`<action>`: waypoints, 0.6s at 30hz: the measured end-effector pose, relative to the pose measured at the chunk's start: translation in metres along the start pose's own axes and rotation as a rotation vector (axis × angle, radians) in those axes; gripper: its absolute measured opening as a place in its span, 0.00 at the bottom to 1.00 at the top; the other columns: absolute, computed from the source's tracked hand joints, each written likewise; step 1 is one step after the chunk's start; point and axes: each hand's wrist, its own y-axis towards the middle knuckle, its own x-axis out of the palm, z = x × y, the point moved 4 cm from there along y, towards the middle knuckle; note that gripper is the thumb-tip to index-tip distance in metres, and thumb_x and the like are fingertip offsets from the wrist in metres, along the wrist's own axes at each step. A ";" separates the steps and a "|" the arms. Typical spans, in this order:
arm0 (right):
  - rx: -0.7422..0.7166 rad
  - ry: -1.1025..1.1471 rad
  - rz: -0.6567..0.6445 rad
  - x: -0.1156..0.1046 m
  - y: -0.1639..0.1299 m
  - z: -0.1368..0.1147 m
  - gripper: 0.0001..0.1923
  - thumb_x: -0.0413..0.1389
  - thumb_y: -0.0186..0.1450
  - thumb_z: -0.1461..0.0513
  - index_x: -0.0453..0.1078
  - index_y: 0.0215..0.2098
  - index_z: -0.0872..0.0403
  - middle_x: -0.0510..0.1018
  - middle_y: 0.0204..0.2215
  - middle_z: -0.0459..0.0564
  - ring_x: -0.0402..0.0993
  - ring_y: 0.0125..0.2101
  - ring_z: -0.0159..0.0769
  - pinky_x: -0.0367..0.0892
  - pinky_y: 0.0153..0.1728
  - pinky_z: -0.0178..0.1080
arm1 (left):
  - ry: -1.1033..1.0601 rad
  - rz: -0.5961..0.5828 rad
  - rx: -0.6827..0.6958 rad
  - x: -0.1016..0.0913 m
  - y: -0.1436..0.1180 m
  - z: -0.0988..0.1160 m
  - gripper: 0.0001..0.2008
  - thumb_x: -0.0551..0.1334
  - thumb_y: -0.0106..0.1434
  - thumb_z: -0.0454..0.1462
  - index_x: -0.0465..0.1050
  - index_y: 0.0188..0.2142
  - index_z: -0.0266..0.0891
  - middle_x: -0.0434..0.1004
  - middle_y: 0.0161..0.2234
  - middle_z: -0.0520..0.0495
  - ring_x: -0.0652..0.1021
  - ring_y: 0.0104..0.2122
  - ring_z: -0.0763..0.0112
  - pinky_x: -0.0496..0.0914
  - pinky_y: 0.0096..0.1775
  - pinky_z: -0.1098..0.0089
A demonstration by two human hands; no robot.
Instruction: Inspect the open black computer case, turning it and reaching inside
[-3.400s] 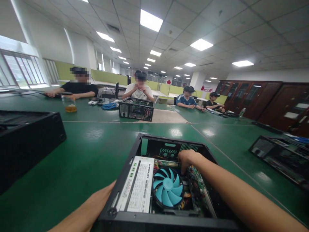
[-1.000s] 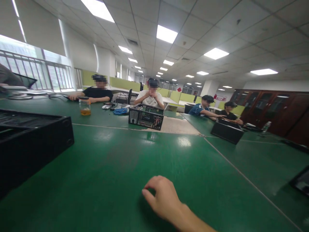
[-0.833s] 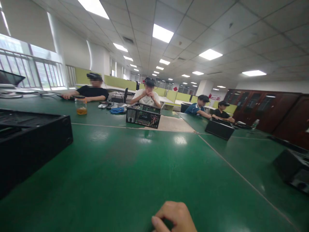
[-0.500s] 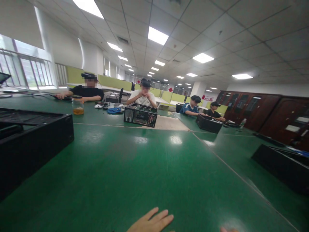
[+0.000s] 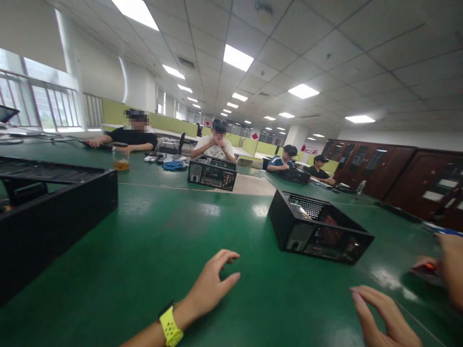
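My left hand [image 5: 211,284], with a yellow-strapped watch [image 5: 170,325] on its wrist, hovers over or rests on the green table [image 5: 144,260]. Its fingers are bent and apart from the thumb, with nothing between them. At the lower right, my right hand [image 5: 385,315] also has thumb and fingers apart, with no object in it. Beyond and between both hands sits a black computer case [image 5: 289,236], its top side uncovered and some parts visible inside. Neither hand touches it.
Another black case [image 5: 65,212] fills the left edge. Across the table stand an opened case [image 5: 211,176], a jar of amber liquid [image 5: 121,161] and blue gloves [image 5: 174,165]. Several people sit around. Another person's hand [image 5: 452,265] at right is near a dark object [image 5: 427,270] with a red glow.
The black case from the right edge now stands right of centre, turned. Both my hands have come further into view. Another person's arm has appeared at right. A case at the far side has shifted.
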 end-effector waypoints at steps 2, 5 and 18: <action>-0.077 0.001 -0.027 0.031 0.028 0.001 0.13 0.53 0.63 0.54 0.72 0.38 0.53 0.76 0.39 0.53 0.72 0.42 0.42 0.65 0.47 0.44 | -0.018 0.083 -0.023 -0.011 0.005 0.000 0.11 0.59 0.60 0.39 0.72 0.42 0.39 0.76 0.38 0.46 0.74 0.39 0.66 0.67 0.43 0.66; -0.132 -0.046 -0.115 0.087 0.075 0.014 0.19 0.49 0.65 0.51 0.70 0.44 0.55 0.76 0.43 0.55 0.70 0.47 0.43 0.61 0.51 0.45 | -0.086 0.119 -0.057 -0.021 0.010 -0.004 0.11 0.58 0.62 0.42 0.73 0.38 0.37 0.73 0.26 0.51 0.73 0.28 0.70 0.66 0.34 0.70; 0.122 -0.387 -0.649 0.184 0.133 0.059 0.28 0.36 0.68 0.50 0.70 0.24 0.53 0.79 0.31 0.56 0.73 0.34 0.44 0.55 0.32 0.39 | -0.028 0.261 -0.012 -0.076 0.023 -0.002 0.19 0.55 0.64 0.48 0.75 0.32 0.36 0.61 0.19 0.55 0.59 0.20 0.76 0.54 0.24 0.73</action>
